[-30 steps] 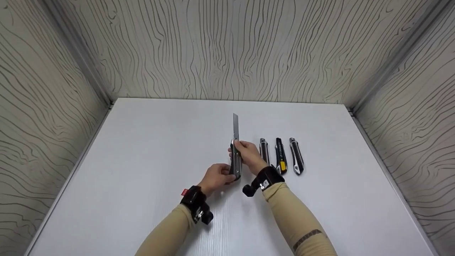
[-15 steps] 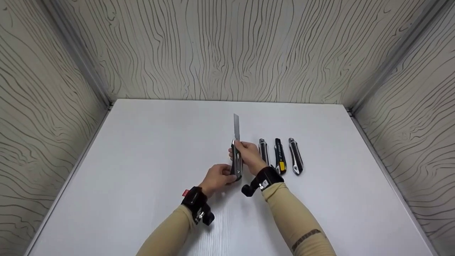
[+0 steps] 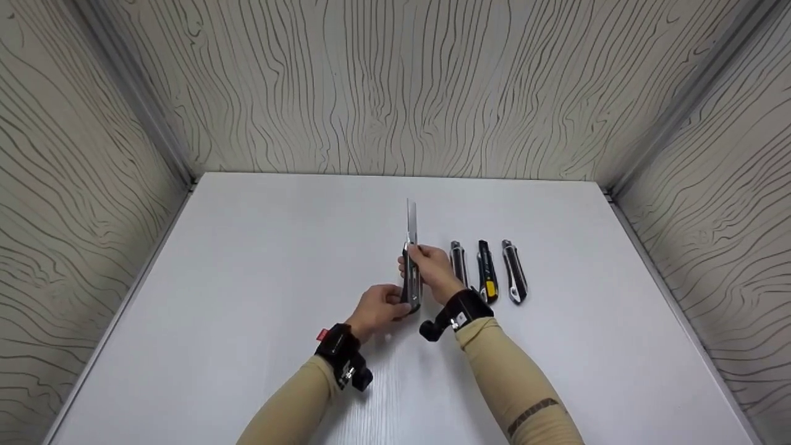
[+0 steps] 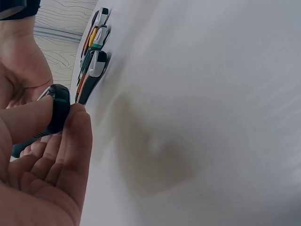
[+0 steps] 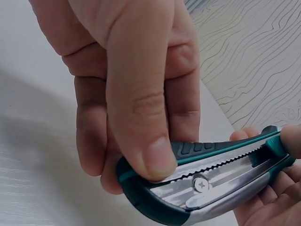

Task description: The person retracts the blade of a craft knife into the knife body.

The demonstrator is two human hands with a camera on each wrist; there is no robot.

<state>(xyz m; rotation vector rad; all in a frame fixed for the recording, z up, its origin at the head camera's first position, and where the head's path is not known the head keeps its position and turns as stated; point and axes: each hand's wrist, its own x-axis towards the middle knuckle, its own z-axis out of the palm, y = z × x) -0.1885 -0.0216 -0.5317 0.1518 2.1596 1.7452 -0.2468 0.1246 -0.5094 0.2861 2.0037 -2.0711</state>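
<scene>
A utility knife (image 3: 412, 284) stands over the white table, its long silver blade (image 3: 412, 216) extended towards the back wall. My left hand (image 3: 378, 306) pinches its tail end between thumb and fingers; that dark rounded end (image 4: 59, 110) shows close up in the left wrist view. Further up the handle, my right hand (image 3: 434, 267) grips the knife near the blade. Its thumb lies by a green slider (image 5: 275, 145) in the right wrist view. There the toothed metal channel and a screw (image 5: 201, 184) face the camera. The blade itself is outside both wrist views.
Three more utility knives lie in a row right of my right hand: a grey one (image 3: 457, 256) partly hidden by that hand, a black one with a yellow part (image 3: 487, 269), and another grey one (image 3: 515, 272). Patterned panels (image 3: 395, 86) wall the table on three sides.
</scene>
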